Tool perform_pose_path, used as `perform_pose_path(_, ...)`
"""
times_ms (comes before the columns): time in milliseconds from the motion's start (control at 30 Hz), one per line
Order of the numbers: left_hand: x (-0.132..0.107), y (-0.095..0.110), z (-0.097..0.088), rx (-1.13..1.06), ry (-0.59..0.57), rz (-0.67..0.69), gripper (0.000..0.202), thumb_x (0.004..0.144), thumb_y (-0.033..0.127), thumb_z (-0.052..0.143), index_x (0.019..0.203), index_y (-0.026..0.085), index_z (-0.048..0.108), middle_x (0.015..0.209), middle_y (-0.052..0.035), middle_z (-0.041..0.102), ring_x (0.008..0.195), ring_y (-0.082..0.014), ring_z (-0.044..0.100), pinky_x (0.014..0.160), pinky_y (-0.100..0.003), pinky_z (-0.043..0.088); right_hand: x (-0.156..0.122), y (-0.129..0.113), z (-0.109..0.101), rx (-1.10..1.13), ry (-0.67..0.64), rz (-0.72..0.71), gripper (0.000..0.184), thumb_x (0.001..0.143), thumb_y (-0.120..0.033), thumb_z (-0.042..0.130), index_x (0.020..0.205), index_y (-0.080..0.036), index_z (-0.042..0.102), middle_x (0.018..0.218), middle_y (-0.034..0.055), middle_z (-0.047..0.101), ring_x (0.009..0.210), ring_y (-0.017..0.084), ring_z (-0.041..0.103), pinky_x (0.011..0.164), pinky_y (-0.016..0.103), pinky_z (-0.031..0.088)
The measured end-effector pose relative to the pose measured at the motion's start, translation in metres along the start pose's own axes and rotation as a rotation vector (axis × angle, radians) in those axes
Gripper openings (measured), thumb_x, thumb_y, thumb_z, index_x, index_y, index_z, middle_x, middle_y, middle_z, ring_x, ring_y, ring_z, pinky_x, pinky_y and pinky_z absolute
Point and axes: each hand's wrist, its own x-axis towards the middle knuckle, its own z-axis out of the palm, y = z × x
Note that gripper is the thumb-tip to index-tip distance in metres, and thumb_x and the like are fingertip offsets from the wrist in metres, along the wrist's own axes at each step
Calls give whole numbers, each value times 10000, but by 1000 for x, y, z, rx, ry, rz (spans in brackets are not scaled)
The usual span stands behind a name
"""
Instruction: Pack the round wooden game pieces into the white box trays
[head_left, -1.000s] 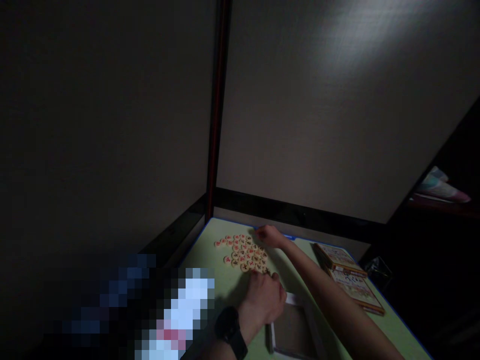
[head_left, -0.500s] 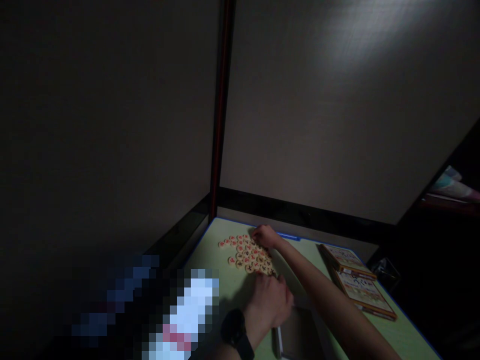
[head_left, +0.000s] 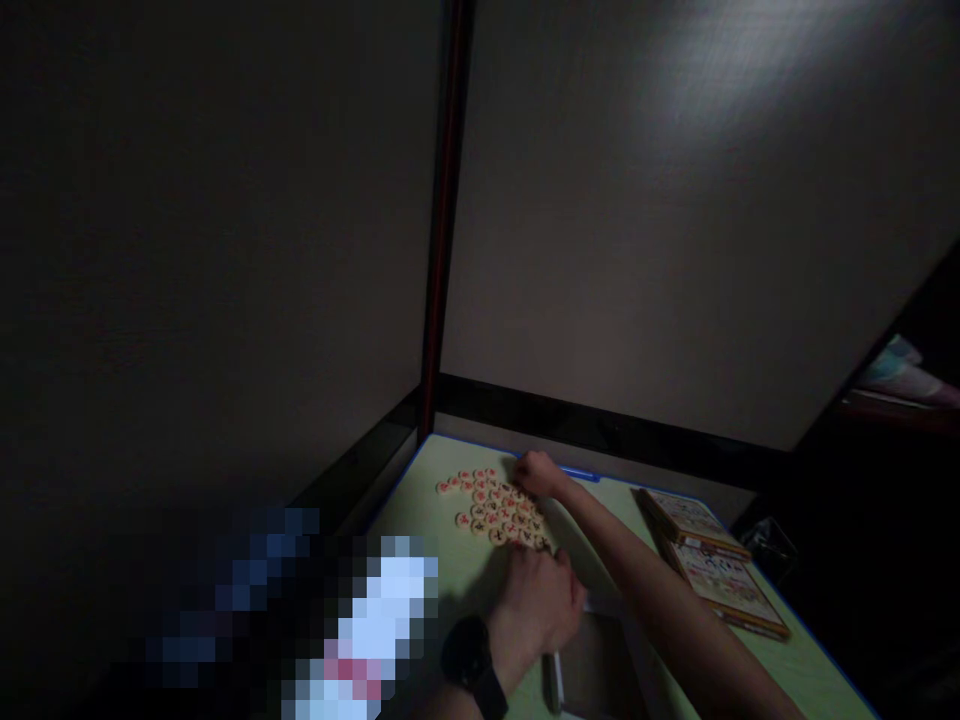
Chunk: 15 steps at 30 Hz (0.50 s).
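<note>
Several round xiangqi pieces (head_left: 495, 510) with red and dark characters lie in a cluster on the pale green table (head_left: 420, 480). At the near edge of the cluster is my left hand (head_left: 541, 600), a dark watch (head_left: 466, 650) on its wrist. Its fingers curl down toward the closest pieces, and their tips are hidden. My right hand (head_left: 538, 472) reaches to the far right side of the cluster with bent fingers drawn together; what they hold, if anything, cannot be made out. Below my left hand stands a shallow open box (head_left: 600, 665), partly covered by my arms.
Two flat printed boxes (head_left: 724, 580) lie overlapping on the table's right side. A blue strip (head_left: 581, 474) runs along the back edge. Grey panels (head_left: 637, 250) rise behind the table. A blurred-out bright shape (head_left: 375, 620) sits at lower left.
My right hand has shifted slightly to the right, showing a little more of the back pieces. My left hand stays almost in place.
</note>
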Motion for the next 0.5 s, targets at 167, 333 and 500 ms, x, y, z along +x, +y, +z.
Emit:
perform_pose_path(167,-1,1,1,-12,11,2,419,936,276,341,1141,56,634,1021,-225,714,1011,-355,668,937,-515,476,-3,0,-5,-14,-18,2,253,834,-131,549,886,-170,794,950,95,781,931,210,706,750,222,433)
perform_pose_path(333,-1,0,0,-17,28,2,411,935,277,348,1122,62,645,1011,-214,717,993,-343,672,927,-499,483,-13,10,-9,4,-22,19,203,834,-243,611,947,-179,767,981,90,771,926,215,696,730,227,437)
perform_pose_path(500,0,-1,3,1,51,15,406,927,257,346,1095,58,656,982,-213,721,951,-341,685,891,-496,499,-28,16,-8,36,-49,33,325,742,-278,698,1048,-174,725,913,69,766,837,212,694,658,230,440)
